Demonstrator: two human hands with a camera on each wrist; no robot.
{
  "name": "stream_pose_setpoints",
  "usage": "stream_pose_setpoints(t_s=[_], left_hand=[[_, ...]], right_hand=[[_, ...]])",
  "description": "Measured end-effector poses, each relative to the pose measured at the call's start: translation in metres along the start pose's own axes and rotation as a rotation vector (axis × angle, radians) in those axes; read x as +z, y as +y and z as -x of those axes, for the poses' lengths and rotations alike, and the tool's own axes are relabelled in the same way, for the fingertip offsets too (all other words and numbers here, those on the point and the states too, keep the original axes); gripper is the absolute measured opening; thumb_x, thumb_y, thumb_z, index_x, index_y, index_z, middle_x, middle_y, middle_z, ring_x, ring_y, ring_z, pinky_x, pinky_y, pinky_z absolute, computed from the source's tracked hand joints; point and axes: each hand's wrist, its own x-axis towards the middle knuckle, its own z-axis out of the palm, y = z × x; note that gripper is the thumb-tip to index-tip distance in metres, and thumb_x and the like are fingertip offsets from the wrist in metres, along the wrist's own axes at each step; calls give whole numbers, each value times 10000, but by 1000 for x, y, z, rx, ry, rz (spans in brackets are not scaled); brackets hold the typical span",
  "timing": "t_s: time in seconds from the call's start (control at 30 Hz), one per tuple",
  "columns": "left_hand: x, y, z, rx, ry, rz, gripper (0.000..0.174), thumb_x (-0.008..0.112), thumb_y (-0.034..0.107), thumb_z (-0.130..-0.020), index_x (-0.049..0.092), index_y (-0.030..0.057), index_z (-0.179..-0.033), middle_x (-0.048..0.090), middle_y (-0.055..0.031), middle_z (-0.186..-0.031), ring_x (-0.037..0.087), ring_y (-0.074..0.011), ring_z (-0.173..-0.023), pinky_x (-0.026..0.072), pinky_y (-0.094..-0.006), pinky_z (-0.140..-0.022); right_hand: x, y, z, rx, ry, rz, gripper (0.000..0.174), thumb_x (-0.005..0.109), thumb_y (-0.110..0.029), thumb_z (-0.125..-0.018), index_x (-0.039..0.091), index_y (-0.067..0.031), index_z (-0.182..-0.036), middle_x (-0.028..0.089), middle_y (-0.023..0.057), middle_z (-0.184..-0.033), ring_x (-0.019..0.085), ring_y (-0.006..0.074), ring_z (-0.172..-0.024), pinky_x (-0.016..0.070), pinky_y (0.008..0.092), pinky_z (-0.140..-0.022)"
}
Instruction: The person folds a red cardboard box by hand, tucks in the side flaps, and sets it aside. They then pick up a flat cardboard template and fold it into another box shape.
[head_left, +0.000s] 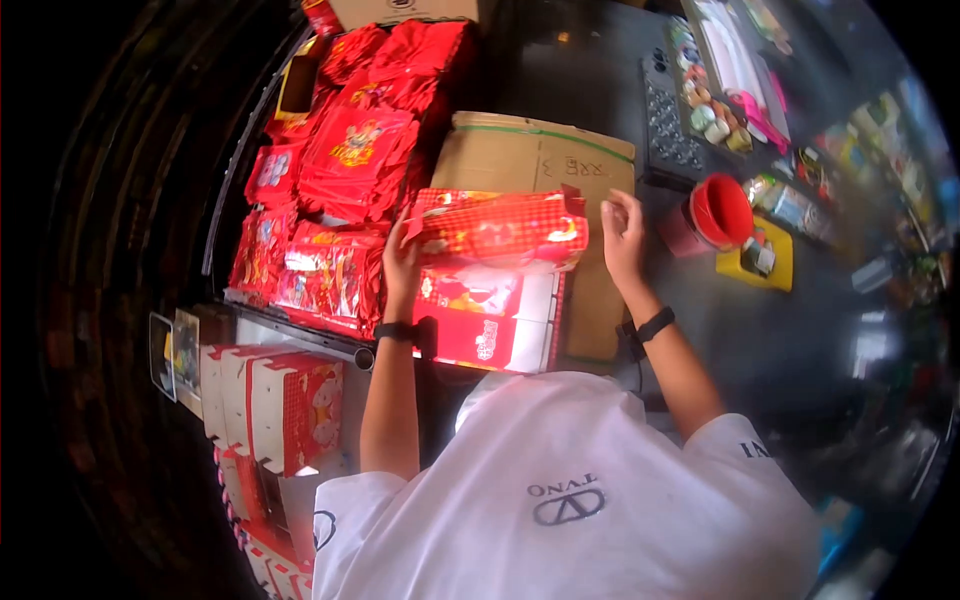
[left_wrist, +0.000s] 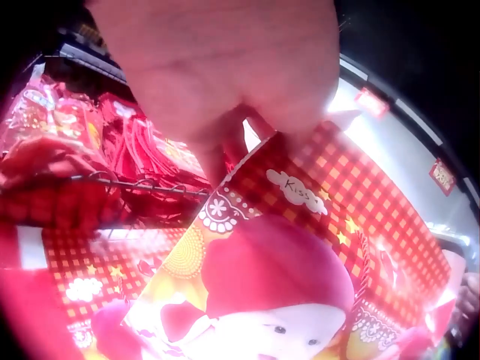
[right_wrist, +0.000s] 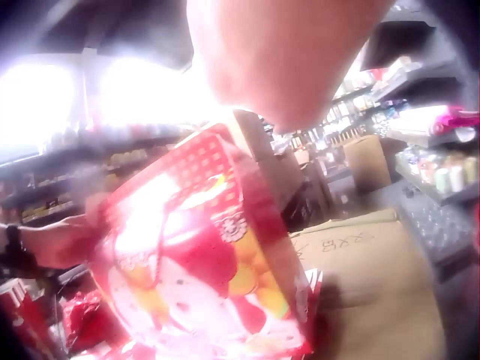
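Observation:
My left hand point(head_left: 401, 262) pinches the left edge of a red checked paper gift bag point(head_left: 500, 228), its fingers at the top corner in the left wrist view. The bag stands opened into a boxy shape, printed with a baby in a red hat and the word "Kiss"; a twisted cord point(left_wrist: 363, 259) hangs on its face. My right hand point(head_left: 622, 228) is raised just beyond the bag's right end, fingers loosely bent with nothing in them. Below the bag lies a flat red-and-white printed piece point(head_left: 480, 325).
A brown cardboard box point(head_left: 590, 165) lies under the work. Red packets point(head_left: 355, 150) fill a rack at the left. Red-and-white printed cartons point(head_left: 295, 410) stand in front of it. A red bucket point(head_left: 722, 212) and yellow tray point(head_left: 775, 265) sit to the right.

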Motion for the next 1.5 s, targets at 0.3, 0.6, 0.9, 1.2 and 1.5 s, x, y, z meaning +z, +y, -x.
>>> stream_pose_setpoints(t_s=[0.3, 0.6, 0.9, 1.2, 1.5], left_hand=[[8, 39, 7, -149, -203, 380, 493, 416, 322, -1122, 396, 65, -1542, 571, -132, -1445, 712, -246, -1095, 596, -404, -929], [-4, 7, -22, -124, -34, 158, 439, 614, 214, -1072, 541, 37, -1467, 558, -76, -1475, 518, -167, -1342, 393, -324, -1138], [-3, 14, -27, -41, -114, -165, 425, 665, 204, -1036, 624, 40, -1426, 484, -136, -1594, 421, -200, -1482, 310, -350, -1222], [-21, -17, 2, -218, -23, 217, 586, 515, 325, -1111, 347, 102, -1627, 512, -69, -1533, 516, -169, -1319, 402, -337, -1129], [-21, -37, 33, -223, -9, -155, 431, 540, 349, -1109, 620, 4, -1354, 629, -20, -1176, 577, -131, -1131, 426, -303, -1040]], right_hand=[[3, 35, 0, 92, -464, -365, 386, 702, -143, -1014, 651, -39, -1382, 525, 92, -1508, 506, 185, -1393, 426, 318, -1143], [8, 22, -14, 20, -454, -257, 474, 774, -276, -950, 682, -95, -1378, 589, 127, -1454, 529, 267, -1375, 392, 381, -1160], [9, 26, -16, 7, -513, -165, 451, 778, -269, -946, 696, -77, -1346, 592, 134, -1458, 530, 262, -1373, 392, 378, -1158], [-2, 72, 5, 255, -380, -220, 653, 468, -491, -1102, 432, -37, -1571, 399, 150, -1644, 349, 280, -1535, 311, 395, -1233], [-8, 76, 45, 456, -431, -324, 794, 308, -663, -1084, 391, -63, -1596, 467, 122, -1574, 464, 238, -1435, 321, 448, -1215]])
